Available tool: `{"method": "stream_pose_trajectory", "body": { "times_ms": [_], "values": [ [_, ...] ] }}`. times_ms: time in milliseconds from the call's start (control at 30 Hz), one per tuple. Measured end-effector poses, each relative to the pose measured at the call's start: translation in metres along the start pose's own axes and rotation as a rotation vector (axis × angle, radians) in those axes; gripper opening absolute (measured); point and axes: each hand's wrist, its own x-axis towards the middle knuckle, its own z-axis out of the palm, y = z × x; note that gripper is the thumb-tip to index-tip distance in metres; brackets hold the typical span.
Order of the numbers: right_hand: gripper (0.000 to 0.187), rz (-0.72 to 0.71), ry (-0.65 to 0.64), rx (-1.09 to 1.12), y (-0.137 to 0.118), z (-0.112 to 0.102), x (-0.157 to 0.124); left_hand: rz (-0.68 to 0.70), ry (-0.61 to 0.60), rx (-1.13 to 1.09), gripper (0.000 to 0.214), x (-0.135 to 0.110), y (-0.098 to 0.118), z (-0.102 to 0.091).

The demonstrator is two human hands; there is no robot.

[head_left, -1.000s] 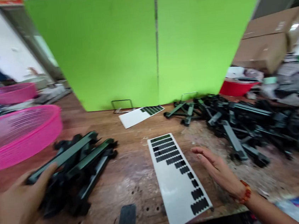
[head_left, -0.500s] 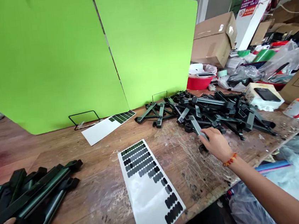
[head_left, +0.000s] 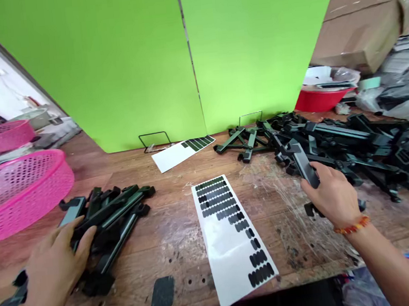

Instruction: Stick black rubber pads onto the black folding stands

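My left hand (head_left: 60,258) is at a small pile of dark folding stands (head_left: 120,237) on the left of the table, its thumb and index finger around the end of a black stand (head_left: 105,214). On the right, my right hand (head_left: 334,190) grips a grey-and-black folding stand (head_left: 304,162) by its flat bar, tilted at the near edge of a large heap of similar stands (head_left: 337,131). Between my hands lies a white sticker sheet (head_left: 225,263) with rows of dark oval pads, some spots bare. The fingers' undersides are hidden.
A second white sheet (head_left: 168,159) with dark strips lies behind. Tall green boards (head_left: 137,72) stand along the back on wire holders. A pink basket (head_left: 47,189) is at left, a red basin (head_left: 321,99) and carton (head_left: 362,24) at back right. A dark patch (head_left: 163,293) lies near the front edge.
The view has swung left, bringing the pink baskets and more of my left hand into sight. My right hand has the stand raised slightly at the heap's edge.
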Motion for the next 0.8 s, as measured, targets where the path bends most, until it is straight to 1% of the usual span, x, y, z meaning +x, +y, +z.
{"method": "stream_pose_trajectory", "body": {
  "times_ms": [33, 67, 133, 167, 200, 233, 300, 333, 400, 467, 533, 600, 633, 667, 700, 767, 800],
  "values": [
    [0.046, -0.051, 0.008, 0.060, -0.013, -0.007, -0.007, 0.017, 0.016, 0.006, 0.052, -0.002, 0.003, -0.003],
    [0.045, -0.105, -0.010, 0.134, -0.030, -0.015, -0.016, 0.024, 0.041, -0.010, 0.051, -0.005, 0.010, -0.007],
    [0.040, -0.224, -0.131, 0.320, -0.068, -0.028, -0.034, -0.004, 0.068, -0.132, 0.046, -0.015, 0.032, -0.015],
    [0.036, -0.279, -0.221, 0.390, -0.088, -0.032, -0.044, -0.029, 0.036, -0.235, 0.043, -0.023, 0.046, -0.018],
    [0.035, -0.320, -0.286, 0.431, -0.109, -0.035, -0.053, -0.061, -0.030, -0.370, 0.041, -0.033, 0.061, -0.019],
    [0.035, -0.357, -0.331, 0.456, -0.129, -0.037, -0.063, -0.081, -0.121, -0.536, 0.040, -0.044, 0.077, -0.019],
    [0.035, -0.400, -0.407, 0.473, -0.165, -0.036, -0.082, -0.106, -0.390, -0.892, 0.047, -0.069, 0.107, -0.012],
    [0.033, -0.416, -0.440, 0.474, -0.180, -0.034, -0.091, -0.126, -0.503, -1.023, 0.052, -0.081, 0.121, -0.007],
    [0.029, -0.426, -0.509, 0.482, -0.205, -0.031, -0.107, -0.192, -0.638, -1.264, 0.065, -0.102, 0.142, 0.005],
    [0.024, -0.431, -0.579, 0.518, -0.221, -0.029, -0.120, -0.319, -0.674, -1.436, 0.079, -0.114, 0.156, 0.015],
    [0.025, -0.459, -0.650, 0.587, -0.228, -0.028, -0.128, -0.459, -0.678, -1.527, 0.090, -0.119, 0.162, 0.020],
    [0.023, -0.507, -0.669, 0.682, -0.225, -0.028, -0.128, -0.544, -0.689, -1.554, 0.095, -0.117, 0.161, 0.022],
    [0.019, -0.523, -0.641, 0.732, -0.219, -0.026, -0.125, -0.565, -0.693, -1.556, 0.095, -0.115, 0.159, 0.022],
    [0.016, -0.528, -0.589, 0.770, -0.211, -0.024, -0.121, -0.582, -0.686, -1.553, 0.095, -0.113, 0.157, 0.022],
    [0.016, -0.527, -0.520, 0.787, -0.200, -0.020, -0.115, -0.598, -0.672, -1.545, 0.094, -0.110, 0.154, 0.022],
    [0.022, -0.525, -0.392, 0.733, -0.175, -0.008, -0.101, -0.640, -0.637, -1.527, 0.094, -0.105, 0.148, 0.021],
    [0.024, -0.538, -0.359, 0.664, -0.161, -0.001, -0.094, -0.661, -0.621, -1.519, 0.094, -0.103, 0.145, 0.021]
  ]
}}
